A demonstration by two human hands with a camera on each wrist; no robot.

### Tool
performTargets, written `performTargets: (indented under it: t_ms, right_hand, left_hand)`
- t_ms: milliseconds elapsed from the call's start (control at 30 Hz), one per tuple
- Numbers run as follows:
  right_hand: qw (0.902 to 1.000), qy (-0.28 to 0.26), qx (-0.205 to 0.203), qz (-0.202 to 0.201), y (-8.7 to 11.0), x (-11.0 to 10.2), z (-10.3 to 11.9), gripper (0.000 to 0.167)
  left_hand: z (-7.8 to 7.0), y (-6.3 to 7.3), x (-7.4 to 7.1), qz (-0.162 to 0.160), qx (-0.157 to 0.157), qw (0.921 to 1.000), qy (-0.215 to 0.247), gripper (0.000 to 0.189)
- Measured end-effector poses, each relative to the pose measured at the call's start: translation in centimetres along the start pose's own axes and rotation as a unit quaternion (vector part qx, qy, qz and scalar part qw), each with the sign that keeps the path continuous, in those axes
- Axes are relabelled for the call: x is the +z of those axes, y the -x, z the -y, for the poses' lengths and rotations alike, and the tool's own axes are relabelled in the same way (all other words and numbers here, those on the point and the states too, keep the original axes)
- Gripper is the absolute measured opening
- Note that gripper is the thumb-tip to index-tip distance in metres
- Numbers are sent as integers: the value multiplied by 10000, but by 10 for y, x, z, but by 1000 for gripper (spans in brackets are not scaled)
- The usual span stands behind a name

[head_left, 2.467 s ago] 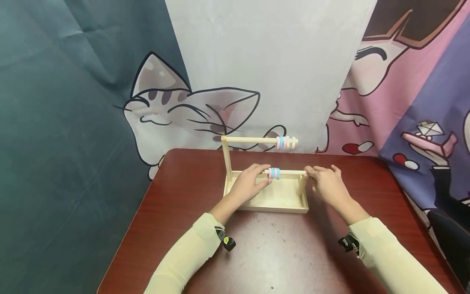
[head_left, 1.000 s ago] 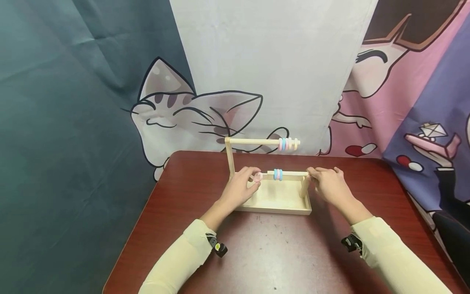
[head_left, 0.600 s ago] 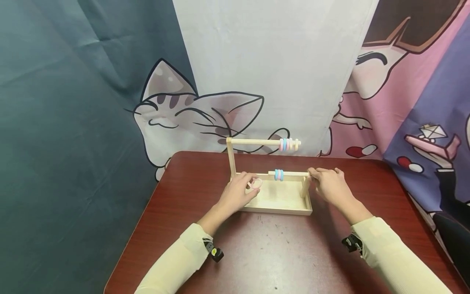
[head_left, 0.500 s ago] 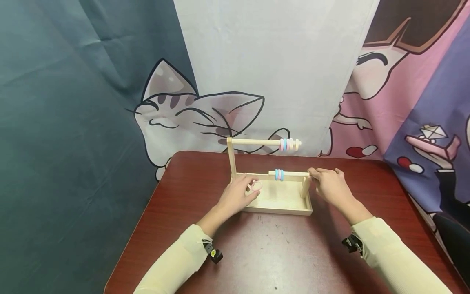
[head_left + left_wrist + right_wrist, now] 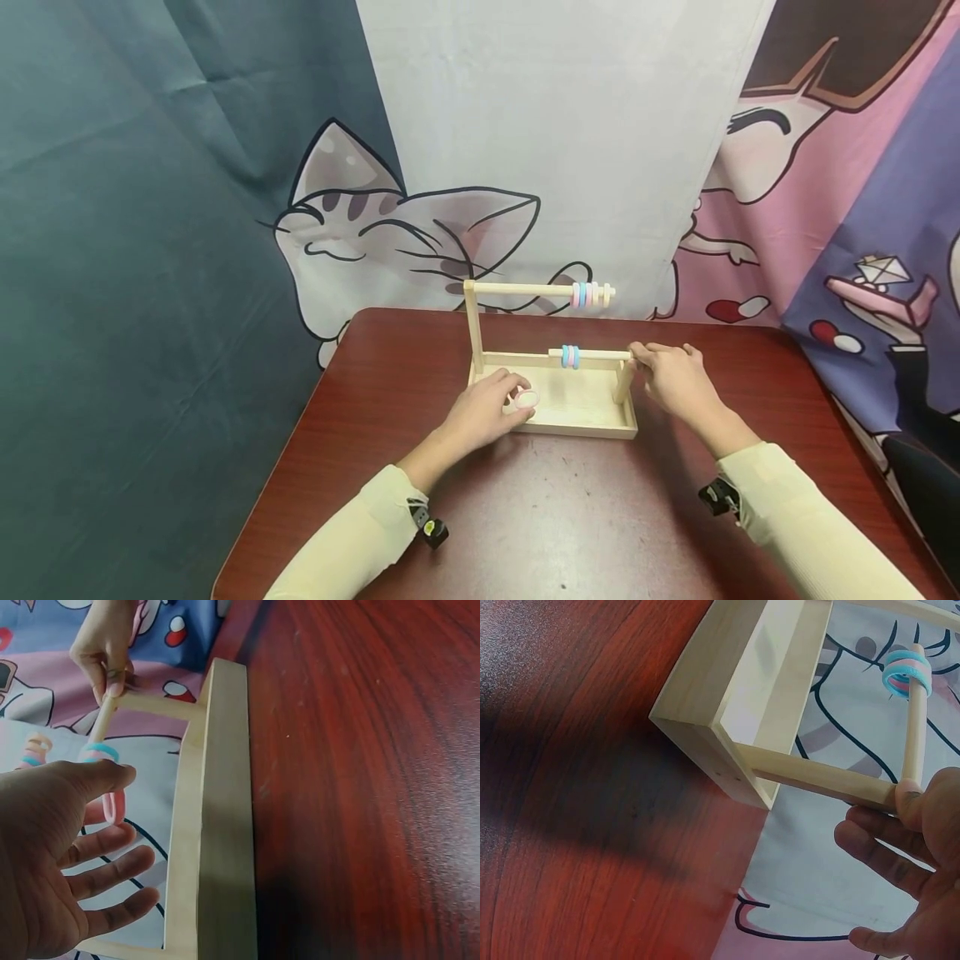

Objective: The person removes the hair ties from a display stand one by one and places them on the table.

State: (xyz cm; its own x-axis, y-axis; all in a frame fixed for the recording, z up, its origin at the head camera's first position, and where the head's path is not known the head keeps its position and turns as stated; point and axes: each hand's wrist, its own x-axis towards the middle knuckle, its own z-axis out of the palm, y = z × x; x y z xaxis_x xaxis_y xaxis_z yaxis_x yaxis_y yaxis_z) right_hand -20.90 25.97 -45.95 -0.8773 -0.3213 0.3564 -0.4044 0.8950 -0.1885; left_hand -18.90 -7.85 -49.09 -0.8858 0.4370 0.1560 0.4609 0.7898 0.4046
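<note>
My left hand (image 5: 480, 412) pinches a pink ring (image 5: 118, 808) between thumb and forefinger, the other fingers spread in the left wrist view. In the head view it is over the left part of the wooden rack's tray (image 5: 585, 432). The rack's lower rod (image 5: 603, 355) carries blue and pink rings (image 5: 570, 357) near its free left end. My right hand (image 5: 670, 379) grips the rod's right end, thumb on top, where it meets the short post (image 5: 817, 778). Its remaining fingers extend loosely below.
A taller post (image 5: 473, 329) at the rack's left bears the upper rod (image 5: 521, 289), with several pink, blue and pale rings (image 5: 583, 294) at its right end. The rack stands on a dark red table (image 5: 420, 350), before a cartoon-printed curtain (image 5: 585, 142).
My left hand has drawn the pink ring leftward off the lower rod's free end, then lowered it toward the tray's front. My right hand keeps its grip on the rod's right end.
</note>
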Motion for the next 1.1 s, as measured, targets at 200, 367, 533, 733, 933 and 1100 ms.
performTargets:
  t_ms: [200,367,533,733,933,1100]
  right_hand:
    - [10000,-3,22,38,-1,-2,2,15]
    - [10000,-27,54,57,-1,-3,3,14]
    - [10000,-16,28,20,-1,-2,2,14]
    - [10000,61,-12,-27,0,0,1,14]
    - [10000,37,24,75,0,-2,2,12]
    - [10000,28,-11,28,0,-2,2,12]
  left_hand:
    - [-1,8,7,272,231,9990,-275,33]
    - [-3,14,13,480,521,9958,-586,34]
    - [-6,17,15,502,583,9944,-729,36]
    - [-9,21,17,601,649,9933,-740,34]
    - [-11,26,23,828,604,9915,-800,36]
    - [-13,30,26,1112,546,9885,-863,36]
